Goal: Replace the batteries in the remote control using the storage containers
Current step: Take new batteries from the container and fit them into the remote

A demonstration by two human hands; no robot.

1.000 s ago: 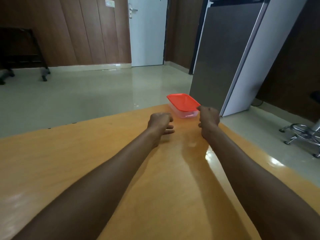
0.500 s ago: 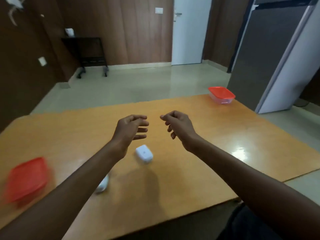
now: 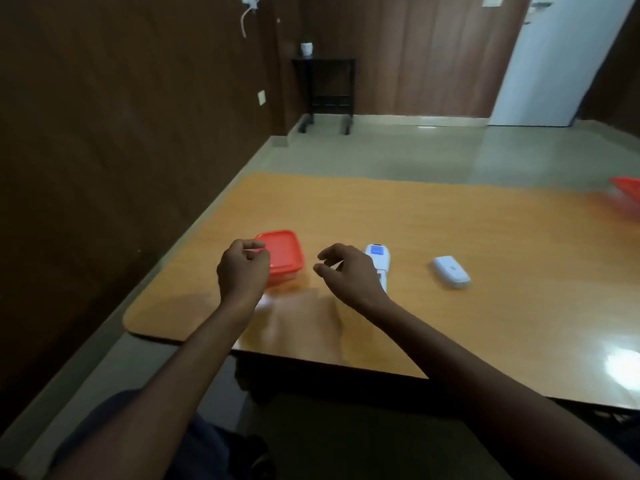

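Note:
A clear storage container with a red lid (image 3: 284,255) sits on the orange table (image 3: 450,323) near its left end. My left hand (image 3: 243,270) hovers at the container's near-left corner, fingers curled, holding nothing that I can see. My right hand (image 3: 348,276) hangs just right of the container with fingers loosely spread and empty. Behind my right hand lies the white remote control (image 3: 378,259), screen end pointing away. A separate white piece, apparently the battery cover (image 3: 451,272), lies further right. A second red-lidded container (image 3: 628,192) shows at the right edge.
The table's left and near edges are close to my hands. A dark wood wall runs along the left, with a black stand (image 3: 327,93) against the far wall and a white door (image 3: 554,60) at the back right. Tiled floor lies beyond the table.
My view has swung from the table's right end to its left end. Both hands have moved left, from near the far red-lidded container to beside the left container and the remote.

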